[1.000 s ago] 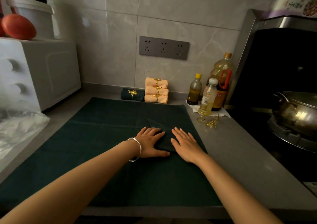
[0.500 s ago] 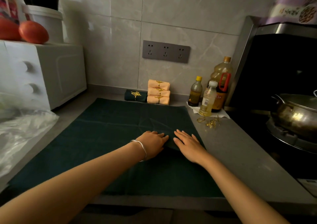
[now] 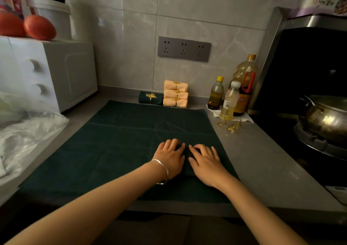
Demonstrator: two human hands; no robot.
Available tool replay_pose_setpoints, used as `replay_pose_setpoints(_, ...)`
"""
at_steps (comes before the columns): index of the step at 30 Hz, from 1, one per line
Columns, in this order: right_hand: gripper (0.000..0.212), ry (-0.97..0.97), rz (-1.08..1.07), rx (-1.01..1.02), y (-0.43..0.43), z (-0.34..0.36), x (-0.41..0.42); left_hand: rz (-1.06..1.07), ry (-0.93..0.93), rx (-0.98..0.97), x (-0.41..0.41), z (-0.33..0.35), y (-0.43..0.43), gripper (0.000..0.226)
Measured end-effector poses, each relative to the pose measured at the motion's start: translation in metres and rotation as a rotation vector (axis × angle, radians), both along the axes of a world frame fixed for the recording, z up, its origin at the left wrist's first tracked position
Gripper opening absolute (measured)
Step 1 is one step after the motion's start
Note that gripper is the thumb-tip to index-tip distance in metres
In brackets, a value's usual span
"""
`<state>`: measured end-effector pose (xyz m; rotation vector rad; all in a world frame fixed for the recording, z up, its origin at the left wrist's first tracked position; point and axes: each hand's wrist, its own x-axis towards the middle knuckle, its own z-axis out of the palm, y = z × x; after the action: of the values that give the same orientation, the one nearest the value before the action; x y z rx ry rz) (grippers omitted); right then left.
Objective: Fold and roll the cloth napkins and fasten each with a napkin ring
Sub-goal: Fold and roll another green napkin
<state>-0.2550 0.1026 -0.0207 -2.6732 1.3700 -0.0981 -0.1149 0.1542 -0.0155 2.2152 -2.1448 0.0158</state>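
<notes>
A thin, seemingly silver bangle [image 3: 163, 166] circles the bare left wrist.

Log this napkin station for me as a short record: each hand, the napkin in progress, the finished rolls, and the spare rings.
left hand: fingers curled on the green napkin
right hand: fingers curled on the same napkin
surface: large green cloth spread on the counter
finished rolls: three peach napkins stacked by the wall, one ringed green roll beside them
spare rings: gold rings loose on the counter, right of the cloth
</notes>
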Motion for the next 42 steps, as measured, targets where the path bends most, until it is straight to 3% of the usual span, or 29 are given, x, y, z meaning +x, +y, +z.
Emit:
replay_pose_setpoints(10, 0.061, -0.004, 0.087, 0.120, -0.003, -0.002, -0.022, -0.071, 0.195, 0.141, 0.023, -0.008, 0.003, 0.073)
replay_pose_setpoints(16, 0.066, -0.029, 0.137, 0.133, -0.005, -0.001, -0.028, -0.161, 0.101, 0.122, 0.034, -0.001, 0.012, 0.068)
replay_pose_setpoints(20, 0.076, -0.042, 0.253, 0.062, -0.005, 0.003, -0.049, -0.350, 0.004, -0.057, 0.034, 0.008, 0.025, 0.046)
replay_pose_setpoints(24, 0.077, 0.047, 0.354, -0.091, 0.001, 0.008, -0.067, -0.377, 0.054, -0.033, 0.031, 0.015, 0.040, 0.056)
replay_pose_setpoints(27, 0.067, 0.017, 0.368, -0.150, 0.000, 0.013, -0.075, -0.363, 0.014, -0.027, 0.032, 0.016, 0.043, 0.063)
replay_pose_setpoints(33, 0.043, -0.121, 0.376, -0.211, -0.005, 0.014, -0.072, -0.286, -0.095, -0.074, 0.031, 0.024, 0.040, 0.047)
replay_pose_setpoints(36, 0.032, -0.259, 0.300, -0.186, -0.010, 0.008, -0.068, -0.211, 0.054, -0.131, 0.038, 0.020, 0.040, 0.035)
replay_pose_setpoints(42, 0.029, -0.702, -0.065, 0.170, -0.023, 0.000, -0.053, 0.033, 0.614, -0.245, 0.049, 0.003, 0.025, 0.018)
